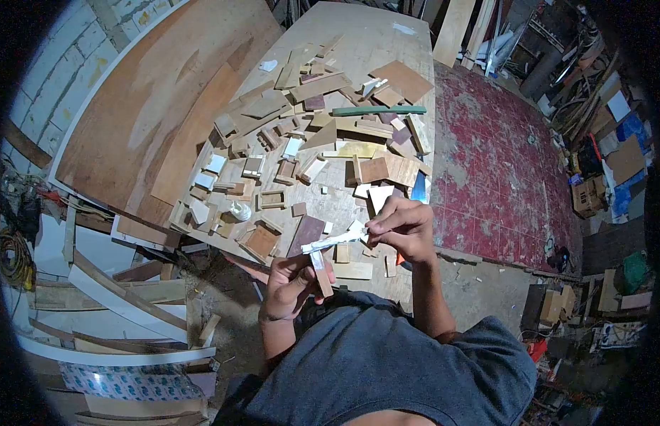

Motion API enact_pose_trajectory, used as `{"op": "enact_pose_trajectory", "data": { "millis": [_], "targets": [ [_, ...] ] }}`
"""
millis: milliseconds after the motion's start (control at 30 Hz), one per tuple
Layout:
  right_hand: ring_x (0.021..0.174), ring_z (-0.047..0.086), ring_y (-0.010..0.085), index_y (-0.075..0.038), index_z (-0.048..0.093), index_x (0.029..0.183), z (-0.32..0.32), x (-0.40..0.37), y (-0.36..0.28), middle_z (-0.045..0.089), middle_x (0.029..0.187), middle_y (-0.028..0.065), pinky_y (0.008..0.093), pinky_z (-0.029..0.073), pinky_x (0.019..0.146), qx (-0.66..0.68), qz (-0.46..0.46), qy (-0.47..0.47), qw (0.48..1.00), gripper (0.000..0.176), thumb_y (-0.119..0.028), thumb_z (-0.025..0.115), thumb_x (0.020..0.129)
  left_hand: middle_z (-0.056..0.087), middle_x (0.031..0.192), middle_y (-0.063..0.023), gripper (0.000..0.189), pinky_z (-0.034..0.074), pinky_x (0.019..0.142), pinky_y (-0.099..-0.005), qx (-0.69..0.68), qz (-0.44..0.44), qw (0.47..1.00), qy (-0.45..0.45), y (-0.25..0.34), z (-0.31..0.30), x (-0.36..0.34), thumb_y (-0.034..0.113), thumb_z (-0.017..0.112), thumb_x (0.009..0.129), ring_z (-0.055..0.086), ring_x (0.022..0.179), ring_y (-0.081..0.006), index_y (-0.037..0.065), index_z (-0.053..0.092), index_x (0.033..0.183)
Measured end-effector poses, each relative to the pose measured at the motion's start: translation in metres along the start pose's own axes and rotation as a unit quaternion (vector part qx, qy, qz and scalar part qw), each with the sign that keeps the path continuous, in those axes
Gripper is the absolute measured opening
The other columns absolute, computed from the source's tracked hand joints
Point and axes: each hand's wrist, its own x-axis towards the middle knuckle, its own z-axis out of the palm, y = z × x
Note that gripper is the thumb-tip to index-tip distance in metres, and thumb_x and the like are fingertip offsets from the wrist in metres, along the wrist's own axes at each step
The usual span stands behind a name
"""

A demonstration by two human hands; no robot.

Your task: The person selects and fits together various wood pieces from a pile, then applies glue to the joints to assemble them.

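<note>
My left hand [284, 291] is closed around a small reddish-brown wood strip [322, 277], its upper end pointing away from me. In my right hand [404, 228] is a thin white-smeared stick [335, 241], pinched between thumb and fingers. The far tip of this stick touches the top end of the wood strip, where white paste shows. Both hands are above the near edge of the worktable [330, 20]. Just beyond them lie a dark purplish board [306, 234] and a small open wooden box [259, 241].
Several small wooden box pieces and offcuts cover the table, with a green strip [379, 111] among them. A lumpy white object [240, 211] stands at the left. A large plywood sheet [152, 106] leans on the left; red floor tiles [500, 156] lie to the right.
</note>
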Motion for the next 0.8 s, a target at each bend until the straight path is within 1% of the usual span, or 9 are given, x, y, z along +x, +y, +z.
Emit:
{"op": "enact_pose_trajectory", "data": {
  "millis": [33, 133, 200, 333, 467, 567, 600, 667, 800],
  "targets": [
    [0.069, 0.068, 0.0207, 0.004, 0.072, 0.085, 0.002, 0.000, -0.001, 0.065, 0.079, 0.0150, 0.0289, 0.059, 0.059, -0.003, 0.006, 0.000, 1.000, 0.019, 0.014, 0.072, 0.069, 0.066, 0.086, -0.0152, 0.044, 0.049, 0.049, -0.0224, -0.001, 0.000, 1.000, 0.001, 0.000, -0.002, -0.001, 0.022, 0.061, 0.093, 0.060, 0.061, -0.0123, -0.009, 0.054, 0.125],
    [0.067, 0.068, 0.0204, 0.005, 0.071, 0.083, 0.008, -0.002, 0.001, 0.065, 0.079, 0.0162, 0.0290, 0.059, 0.057, -0.003, -0.009, 0.008, 1.000, 0.016, 0.013, 0.072, 0.070, 0.065, 0.086, -0.0156, 0.040, 0.048, 0.048, -0.0228, -0.003, 0.004, 1.000, 0.001, 0.001, -0.005, -0.005, 0.023, 0.061, 0.093, 0.060, 0.061, -0.0126, -0.007, 0.057, 0.120],
    [0.065, 0.068, 0.0202, 0.006, 0.071, 0.082, 0.012, -0.002, 0.002, 0.065, 0.078, 0.0175, 0.0296, 0.060, 0.056, -0.008, -0.023, 0.015, 1.000, 0.012, 0.012, 0.071, 0.072, 0.062, 0.079, -0.0140, 0.043, 0.040, 0.039, -0.0213, 0.021, 0.000, 0.999, 0.039, 0.004, -0.002, -0.006, 0.027, 0.063, 0.091, 0.053, 0.051, -0.0103, -0.007, 0.057, 0.117],
    [0.064, 0.067, 0.0199, 0.005, 0.071, 0.082, 0.017, -0.002, 0.001, 0.065, 0.078, 0.0176, 0.0289, 0.059, 0.055, -0.027, -0.037, 0.003, 0.999, 0.013, 0.011, 0.072, 0.071, 0.063, 0.080, -0.0132, 0.049, 0.040, 0.039, -0.0211, 0.028, 0.008, 0.999, 0.022, 0.009, -0.010, -0.004, 0.027, 0.063, 0.091, 0.053, 0.051, -0.0100, -0.009, 0.054, 0.122],
    [0.064, 0.067, 0.0201, 0.004, 0.071, 0.083, 0.015, -0.003, 0.003, 0.066, 0.077, 0.0176, 0.0289, 0.059, 0.055, -0.060, -0.054, -0.046, 0.996, 0.014, 0.012, 0.071, 0.071, 0.066, 0.085, -0.0141, 0.052, 0.042, 0.041, -0.0208, 0.026, 0.002, 0.999, 0.042, 0.015, -0.016, -0.003, 0.025, 0.064, 0.090, 0.056, 0.053, -0.0101, -0.010, 0.051, 0.127],
    [0.064, 0.067, 0.0200, 0.004, 0.071, 0.082, 0.016, -0.004, 0.004, 0.066, 0.077, 0.0172, 0.0292, 0.058, 0.055, -0.028, -0.034, -0.016, 0.999, 0.014, 0.012, 0.072, 0.070, 0.068, 0.087, -0.0146, 0.054, 0.045, 0.042, -0.0207, 0.021, -0.011, 0.999, 0.045, 0.020, -0.020, -0.001, 0.025, 0.067, 0.089, 0.059, 0.056, -0.0109, -0.010, 0.051, 0.127],
    [0.064, 0.067, 0.0200, 0.004, 0.071, 0.082, 0.018, -0.004, 0.005, 0.066, 0.077, 0.0172, 0.0292, 0.058, 0.055, -0.029, -0.036, -0.014, 0.999, 0.014, 0.012, 0.072, 0.070, 0.068, 0.085, -0.0131, 0.052, 0.045, 0.046, -0.0209, 0.035, -0.004, 0.999, 0.040, 0.021, -0.019, 0.000, 0.023, 0.065, 0.090, 0.059, 0.057, -0.0102, -0.009, 0.051, 0.129],
    [0.064, 0.067, 0.0203, 0.004, 0.071, 0.081, 0.024, -0.001, 0.009, 0.066, 0.077, 0.0170, 0.0293, 0.058, 0.056, 0.017, -0.021, 0.040, 0.999, 0.014, 0.011, 0.073, 0.070, 0.068, 0.083, -0.0116, 0.051, 0.046, 0.050, -0.0212, 0.049, 0.005, 0.998, 0.033, 0.023, -0.017, 0.001, 0.022, 0.064, 0.092, 0.058, 0.058, -0.0094, -0.008, 0.050, 0.131],
    [0.066, 0.067, 0.0198, 0.003, 0.072, 0.080, 0.027, 0.003, 0.009, 0.066, 0.076, 0.0163, 0.0282, 0.057, 0.056, -0.030, -0.020, 0.005, 0.999, 0.013, 0.010, 0.074, 0.069, 0.068, 0.083, -0.0120, 0.049, 0.046, 0.050, -0.0214, 0.065, 0.014, 0.997, 0.032, 0.024, -0.016, 0.002, 0.020, 0.064, 0.092, 0.058, 0.058, -0.0093, -0.008, 0.051, 0.130]
  ]
}}
